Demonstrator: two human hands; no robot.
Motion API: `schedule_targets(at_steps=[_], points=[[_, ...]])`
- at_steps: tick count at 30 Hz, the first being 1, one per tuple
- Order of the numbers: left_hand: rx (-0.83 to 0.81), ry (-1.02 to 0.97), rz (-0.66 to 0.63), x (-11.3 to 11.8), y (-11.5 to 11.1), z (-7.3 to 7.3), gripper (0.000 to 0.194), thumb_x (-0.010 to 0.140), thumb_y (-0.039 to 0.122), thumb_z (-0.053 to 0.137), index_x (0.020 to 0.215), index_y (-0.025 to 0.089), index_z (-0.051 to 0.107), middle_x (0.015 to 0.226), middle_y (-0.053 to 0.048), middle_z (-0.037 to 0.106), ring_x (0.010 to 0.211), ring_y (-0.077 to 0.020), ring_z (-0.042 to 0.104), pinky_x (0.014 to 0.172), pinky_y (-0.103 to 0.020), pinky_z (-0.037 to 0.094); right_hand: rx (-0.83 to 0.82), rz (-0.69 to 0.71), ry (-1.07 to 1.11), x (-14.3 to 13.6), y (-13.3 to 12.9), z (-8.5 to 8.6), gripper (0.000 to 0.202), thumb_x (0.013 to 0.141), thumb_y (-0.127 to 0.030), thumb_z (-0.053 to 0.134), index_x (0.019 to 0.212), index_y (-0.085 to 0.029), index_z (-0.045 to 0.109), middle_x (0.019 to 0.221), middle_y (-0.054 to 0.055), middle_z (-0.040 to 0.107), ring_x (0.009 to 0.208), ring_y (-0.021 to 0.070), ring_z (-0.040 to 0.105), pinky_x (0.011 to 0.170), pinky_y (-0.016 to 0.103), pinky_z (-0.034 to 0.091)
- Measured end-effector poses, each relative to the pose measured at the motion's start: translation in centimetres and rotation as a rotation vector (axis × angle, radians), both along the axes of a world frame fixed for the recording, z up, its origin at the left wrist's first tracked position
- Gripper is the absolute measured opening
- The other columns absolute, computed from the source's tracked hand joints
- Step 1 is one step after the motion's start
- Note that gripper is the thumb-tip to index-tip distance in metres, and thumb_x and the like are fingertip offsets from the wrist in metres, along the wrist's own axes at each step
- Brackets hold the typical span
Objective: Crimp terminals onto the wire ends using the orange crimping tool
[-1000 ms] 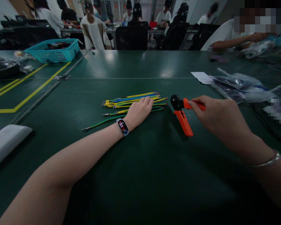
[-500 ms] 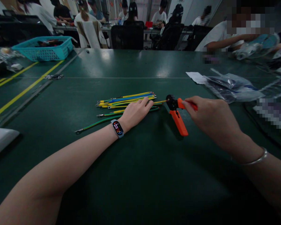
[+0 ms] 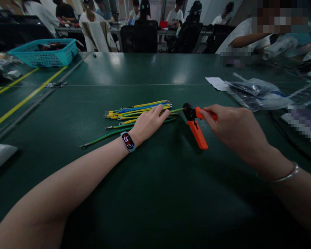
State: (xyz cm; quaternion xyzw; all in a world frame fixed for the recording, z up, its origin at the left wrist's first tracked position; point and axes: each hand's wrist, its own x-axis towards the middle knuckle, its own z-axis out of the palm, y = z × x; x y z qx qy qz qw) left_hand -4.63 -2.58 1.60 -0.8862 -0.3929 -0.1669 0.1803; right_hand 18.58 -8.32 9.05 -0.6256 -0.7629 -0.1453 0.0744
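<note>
My left hand (image 3: pixel 149 121), wearing a smartwatch, is closed on a yellow-green wire (image 3: pixel 177 110) beside a bundle. The wire's far end is at the black jaws of the crimping pliers (image 3: pixel 197 134). My right hand (image 3: pixel 237 129) grips the upper orange handle; the lower handle points down toward the table, spread apart from it. Several yellow, green and blue wires (image 3: pixel 119 114) with metal ring lugs lie under and left of my left hand. Nearer to me, one green wire (image 3: pixel 100 138) lies apart, with a lug at its left end. My left fingertips partly hide their hold.
A turquoise basket (image 3: pixel 48 61) with dark items stands at the back left. Clear plastic bags (image 3: pixel 257 93) and a white paper (image 3: pixel 216 83) lie to the right. A white object (image 3: pixel 1 155) is at the left edge. Across the table sits a person (image 3: pixel 245 38) near a fan.
The view has shifted slightly. The short stretch of wire between my left hand and the pliers looked yellow-orange before and shows green now. Both hands keep nearly the same places.
</note>
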Motion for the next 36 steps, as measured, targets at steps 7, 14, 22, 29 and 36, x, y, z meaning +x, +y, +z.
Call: schedule_targets(at_steps=[7, 14, 22, 29, 36], points=[[-0.014, -0.046, 0.010, 0.04, 0.40, -0.42, 0.026, 0.104, 0.013, 0.035, 0.123, 0.014, 0.054, 0.119, -0.014, 0.060, 0.099, -0.0203, 0.065, 0.064, -0.025, 0.051, 0.008, 0.004, -0.023, 0.02, 0.07, -0.03, 0.045, 0.101, -0.036, 0.033, 0.105, -0.012, 0.071, 0.080, 0.015, 0.073, 0.061, 0.0229, 0.062, 0.056, 0.032, 0.032], [-0.012, -0.035, 0.014, 0.02, 0.36, -0.41, 0.028, 0.103, 0.010, 0.034, 0.121, 0.016, 0.055, 0.119, -0.013, 0.060, 0.092, -0.0183, 0.065, 0.063, -0.025, 0.050, 0.003, -0.002, -0.015, -0.30, 0.00, 0.15, 0.046, 0.102, -0.035, 0.033, 0.104, -0.010, 0.072, 0.081, 0.015, 0.073, 0.063, 0.0228, 0.063, 0.056, 0.032, 0.033], [-0.020, -0.024, -0.013, -0.17, 0.63, -0.66, 0.031, 0.104, 0.013, 0.034, 0.124, 0.017, 0.056, 0.117, -0.012, 0.060, 0.084, -0.0167, 0.065, 0.060, -0.024, 0.047, 0.005, 0.012, 0.018, -0.06, 0.07, -0.05, 0.044, 0.101, -0.034, 0.036, 0.104, -0.010, 0.073, 0.081, 0.015, 0.073, 0.062, 0.0207, 0.061, 0.056, 0.031, 0.033], [0.011, 0.000, -0.093, -0.54, 0.61, -0.60, 0.030, 0.105, 0.016, 0.033, 0.124, 0.018, 0.057, 0.115, -0.012, 0.061, 0.080, -0.0161, 0.065, 0.056, -0.024, 0.045, 0.020, 0.034, 0.008, 0.01, 0.11, -0.11, 0.045, 0.102, -0.034, 0.035, 0.103, -0.009, 0.072, 0.081, 0.015, 0.074, 0.061, 0.0216, 0.062, 0.055, 0.032, 0.033], [0.005, -0.075, -0.054, -0.32, 0.58, -0.77, 0.026, 0.104, 0.015, 0.036, 0.120, 0.016, 0.057, 0.117, -0.011, 0.061, 0.081, -0.0153, 0.065, 0.060, -0.024, 0.048, 0.005, 0.029, -0.012, -0.17, 0.01, -0.01, 0.046, 0.102, -0.033, 0.033, 0.105, -0.008, 0.072, 0.083, 0.017, 0.074, 0.063, 0.0233, 0.064, 0.056, 0.033, 0.035]])
